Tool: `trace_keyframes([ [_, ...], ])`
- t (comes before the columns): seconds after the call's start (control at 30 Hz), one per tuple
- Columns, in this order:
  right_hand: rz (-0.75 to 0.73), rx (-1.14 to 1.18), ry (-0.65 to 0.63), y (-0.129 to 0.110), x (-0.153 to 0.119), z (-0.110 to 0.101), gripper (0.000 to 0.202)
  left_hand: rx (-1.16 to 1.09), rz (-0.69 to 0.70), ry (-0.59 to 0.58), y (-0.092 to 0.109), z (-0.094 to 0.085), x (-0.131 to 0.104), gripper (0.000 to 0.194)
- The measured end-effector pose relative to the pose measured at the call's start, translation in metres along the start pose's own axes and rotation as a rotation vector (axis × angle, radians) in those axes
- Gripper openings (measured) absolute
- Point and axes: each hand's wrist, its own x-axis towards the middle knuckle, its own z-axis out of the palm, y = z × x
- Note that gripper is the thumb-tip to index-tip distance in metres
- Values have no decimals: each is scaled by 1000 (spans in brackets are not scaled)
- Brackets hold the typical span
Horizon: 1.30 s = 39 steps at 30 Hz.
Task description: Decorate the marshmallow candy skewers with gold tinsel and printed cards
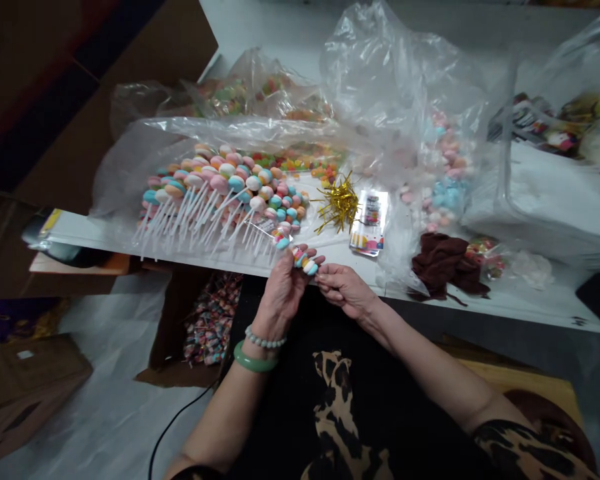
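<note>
My left hand, with a green bangle and a bead bracelet at the wrist, holds a short row of pastel candies at the table's front edge. The fingers of my right hand are pinched together at the right end of that row. Just behind my left hand lie many pastel candies on white sticks, partly on a clear plastic bag. A bunch of gold twist ties and a stack of printed cards lie behind my hands.
Clear bags hold gummy candies at the back and pastel candies at the right. A brown cloth lies on the white table. Below, left of me, a cardboard box contains wrapped candies. A clear bin stands at the right.
</note>
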Motion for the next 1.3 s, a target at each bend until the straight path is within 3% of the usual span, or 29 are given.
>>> trace_keyframes([
  [0.13,22,-66,50,0,-4,-4,23,-20,102,6,18,-8,8,36],
  [0.3,-246,-431,236,2,-4,-4,13,-105,198,130,33,-11,16,9],
  [0.4,-386,-616,288,1,-3,-4,11,-144,218,134,30,-6,14,7],
  [0.63,-689,-1036,342,11,-4,-10,16,-176,113,168,27,1,13,15],
  [0.8,-779,-1477,362,20,-10,-8,20,-151,178,119,21,1,11,18],
  [0.87,-782,-1550,354,20,-11,-5,21,-101,197,90,15,3,9,20],
  [1.0,-700,-1225,320,12,-13,-1,18,-73,117,24,9,6,7,25],
  [1.17,-240,-607,176,-8,-15,-1,13,-86,22,13,11,6,8,25],
  [1.3,-189,-427,155,-11,-12,4,21,-67,42,-38,9,8,5,31],
])
